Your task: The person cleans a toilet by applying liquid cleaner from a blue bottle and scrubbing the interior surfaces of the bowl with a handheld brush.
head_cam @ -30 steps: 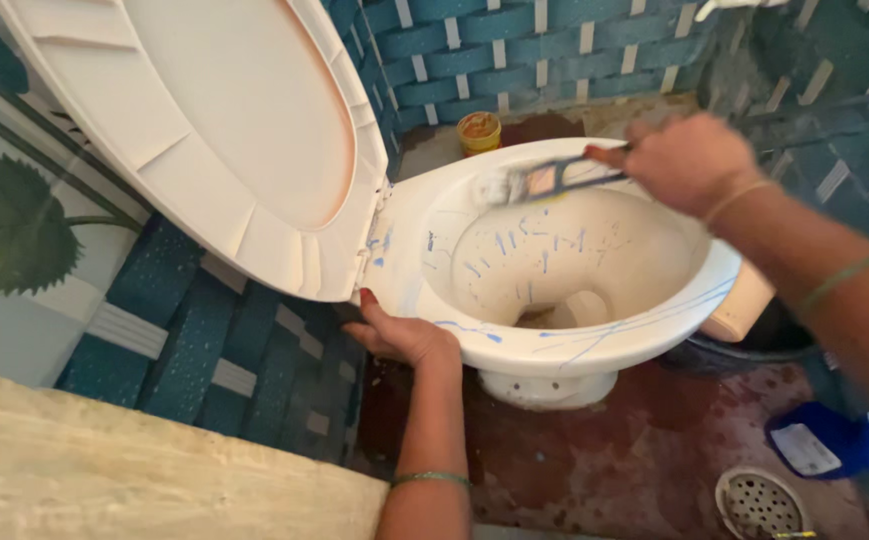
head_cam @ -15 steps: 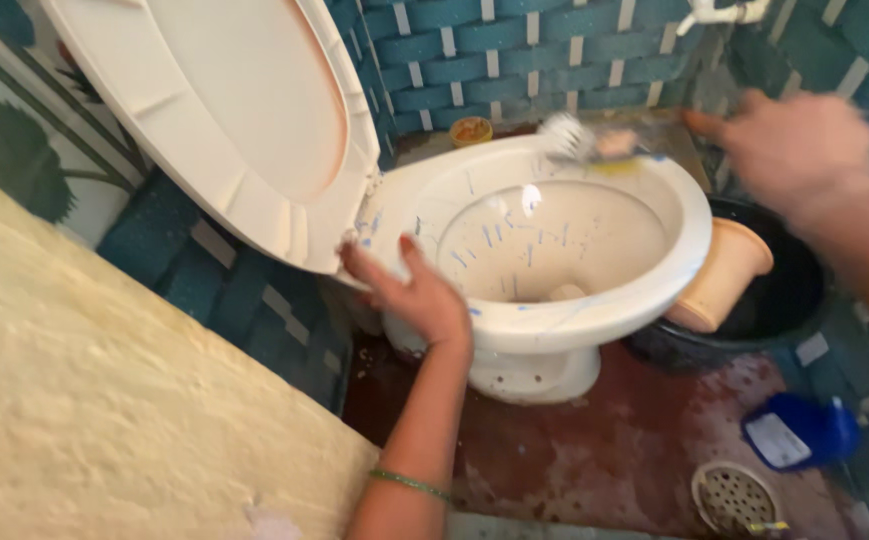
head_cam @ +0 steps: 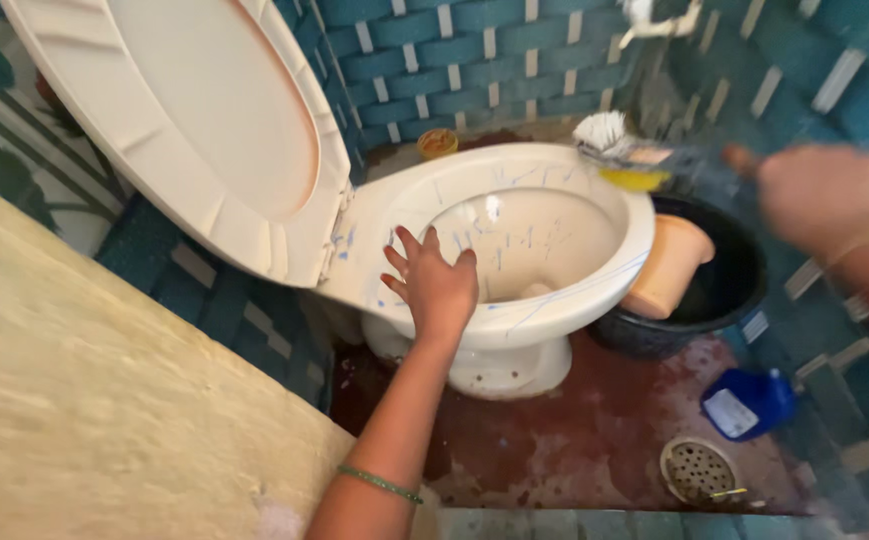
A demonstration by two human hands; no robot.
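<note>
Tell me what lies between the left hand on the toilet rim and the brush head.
In the head view, the open toilet bowl, streaked with blue cleaner, lies between the left hand on the near rim and the brush held by the right hand over the far rim.

- We see the white toilet bowl (head_cam: 554,300) standing on the reddish floor, its inside and rim streaked with thin blue lines of liquid.
- Its seat and lid (head_cam: 184,130) are raised, tilted back to the left against the tiled wall.
- We've got the toilet brush (head_cam: 619,145) lifted above the bowl's far right rim, lying roughly level: white bristles point left, a yellow patch beneath, and a blurred dark handle runs right.
- Our left palm rests flat on the near rim.
</note>
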